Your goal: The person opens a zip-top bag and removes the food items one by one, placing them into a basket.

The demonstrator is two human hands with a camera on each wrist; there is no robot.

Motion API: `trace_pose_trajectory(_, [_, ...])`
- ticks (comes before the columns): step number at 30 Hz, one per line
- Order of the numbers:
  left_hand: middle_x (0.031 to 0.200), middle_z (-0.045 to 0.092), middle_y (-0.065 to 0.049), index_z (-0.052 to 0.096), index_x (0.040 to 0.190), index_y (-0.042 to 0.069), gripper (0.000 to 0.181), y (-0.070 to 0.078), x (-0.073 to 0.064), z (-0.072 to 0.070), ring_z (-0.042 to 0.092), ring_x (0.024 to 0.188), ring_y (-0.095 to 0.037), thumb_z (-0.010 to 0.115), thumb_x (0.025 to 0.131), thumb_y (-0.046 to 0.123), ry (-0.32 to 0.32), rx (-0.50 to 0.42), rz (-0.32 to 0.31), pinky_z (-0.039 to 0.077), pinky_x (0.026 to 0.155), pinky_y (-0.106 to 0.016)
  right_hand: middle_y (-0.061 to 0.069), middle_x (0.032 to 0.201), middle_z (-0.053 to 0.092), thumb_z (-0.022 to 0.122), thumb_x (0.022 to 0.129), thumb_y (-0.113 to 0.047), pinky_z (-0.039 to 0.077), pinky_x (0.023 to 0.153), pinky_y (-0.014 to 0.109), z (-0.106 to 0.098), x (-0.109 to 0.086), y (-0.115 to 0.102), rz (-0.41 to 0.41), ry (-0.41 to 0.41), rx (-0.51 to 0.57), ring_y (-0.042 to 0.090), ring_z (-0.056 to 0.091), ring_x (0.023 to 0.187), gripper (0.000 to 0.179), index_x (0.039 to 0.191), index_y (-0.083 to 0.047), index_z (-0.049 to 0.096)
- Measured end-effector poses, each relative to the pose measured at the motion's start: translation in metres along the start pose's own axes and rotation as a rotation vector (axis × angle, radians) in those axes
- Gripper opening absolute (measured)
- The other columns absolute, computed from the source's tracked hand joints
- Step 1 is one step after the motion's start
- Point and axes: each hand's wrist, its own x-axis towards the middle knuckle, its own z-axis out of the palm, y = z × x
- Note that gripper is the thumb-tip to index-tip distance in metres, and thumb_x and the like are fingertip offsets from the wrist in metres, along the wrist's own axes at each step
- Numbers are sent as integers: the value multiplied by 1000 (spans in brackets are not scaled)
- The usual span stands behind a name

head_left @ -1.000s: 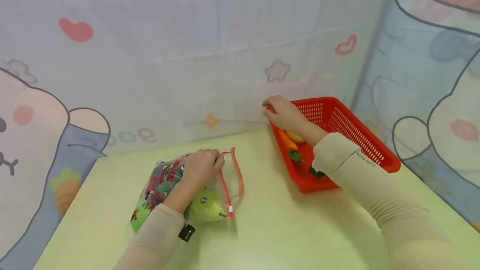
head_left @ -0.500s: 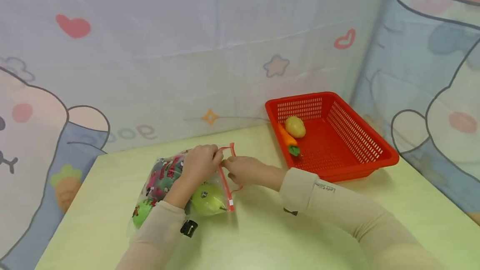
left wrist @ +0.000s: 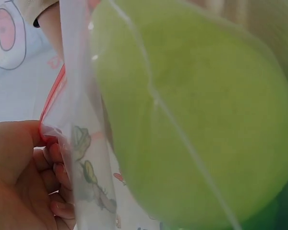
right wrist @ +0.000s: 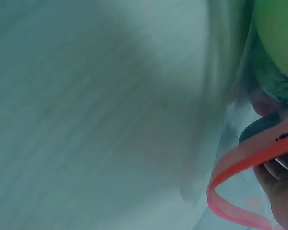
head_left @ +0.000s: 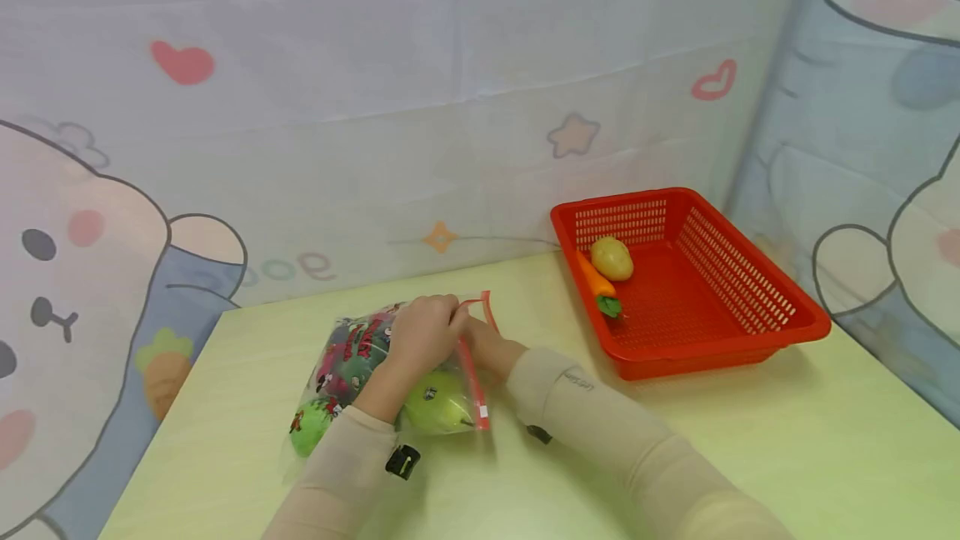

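A clear zip bag (head_left: pixel 352 348) with printed figures and a red zip strip (head_left: pixel 472 373) lies on the table. Through its film show a green pear (head_left: pixel 442 407), a round green fruit (head_left: pixel 306 437) and darker green and reddish things. My left hand (head_left: pixel 423 332) pinches the bag's edge by the zip between thumb and fingers (left wrist: pixel 53 153). At the bag's mouth, my right hand (head_left: pixel 483 348) reaches in under the zip strip, its fingers mostly hidden behind the left hand. In the right wrist view its fingers (right wrist: pixel 273 172) sit behind the red strip; I cannot tell whether they hold anything.
To the right stands a red plastic basket (head_left: pixel 813 325) with slotted sides. Inside, along its left side, lie a potato (head_left: pixel 611 258) and a carrot (head_left: pixel 596 280) with a green top. A printed cloth (head_left: pixel 360 148) hangs behind and beside the table.
My right hand has gone from above the basket's far left corner leftward to the bag's mouth, then further in. My left hand stays on the bag. The head view has shifted slightly.
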Motion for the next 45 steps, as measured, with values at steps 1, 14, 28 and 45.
trace_pose_trajectory(1, [52,43,1,46,57,14,36,1,0,0,38,47,-14,48,92,22,1,1,2,28,44,-25,-4,123,55,59,88,-31,39,95,28,0,0,-1,62,-17,32,11,51,105,35,122,-22,52])
trace_pose_trajectory(14, [54,47,0,49,59,14,34,-3,7,-6,41,49,-15,49,92,21,5,38,1,29,45,-26,-1,115,59,44,96,-27,38,84,20,26,38,42,-94,73,-314,8,52,96,28,120,-16,51])
trace_pose_trajectory(28, [53,46,1,51,61,13,34,-9,10,-12,39,46,-14,46,94,22,-28,23,-4,29,45,-25,2,95,59,52,93,-30,48,58,26,-75,-62,-106,-10,-142,-841,13,55,73,35,124,-14,49])
trace_pose_trajectory(45, [49,37,2,43,56,13,38,-14,6,-19,28,43,-12,43,94,20,-34,-44,-45,22,43,-24,5,86,55,54,83,-21,40,66,28,-273,-123,-101,276,-368,-514,17,52,75,28,109,-9,52])
